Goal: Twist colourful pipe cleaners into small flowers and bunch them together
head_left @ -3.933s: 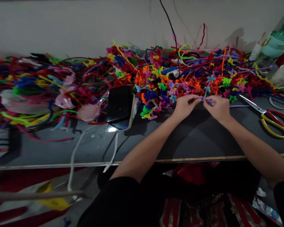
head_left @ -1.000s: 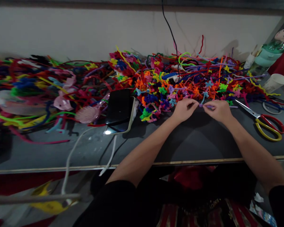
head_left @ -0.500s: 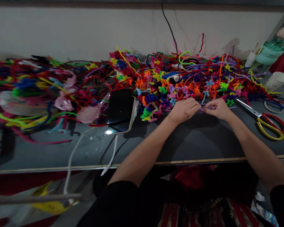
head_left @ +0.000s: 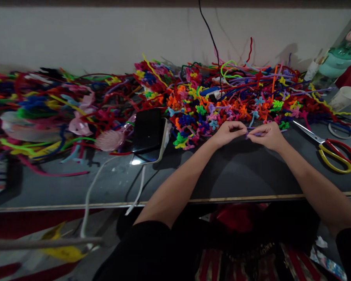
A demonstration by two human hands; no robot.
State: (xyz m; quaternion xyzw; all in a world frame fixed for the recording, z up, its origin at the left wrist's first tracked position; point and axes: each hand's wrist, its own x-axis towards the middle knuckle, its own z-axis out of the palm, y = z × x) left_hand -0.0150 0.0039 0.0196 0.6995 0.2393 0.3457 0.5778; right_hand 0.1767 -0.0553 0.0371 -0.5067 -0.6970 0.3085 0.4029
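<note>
Both hands meet over the front of a heap of bent pipe cleaners, many shaped like small flowers. A purple pipe cleaner runs between them, its far end poking out past the right hand. Thumb and forefinger of my left hand pinch it at its left end. My right hand pinches the same piece close by, fingertips almost touching the left ones. Its exact bend between the fingertips is too small to make out. A light blue flower shape lies just behind the hands.
Scissors with red and yellow handles lie open at right. A paper cup stands behind them. Left of the hands are a dark phone, a pink hairbrush and a white cable. A black cord hangs over the heap.
My left hand has turned, so its thumb and forefinger now show in a pinch. My right hand has shifted slightly left, still holding the purple pipe cleaner.
</note>
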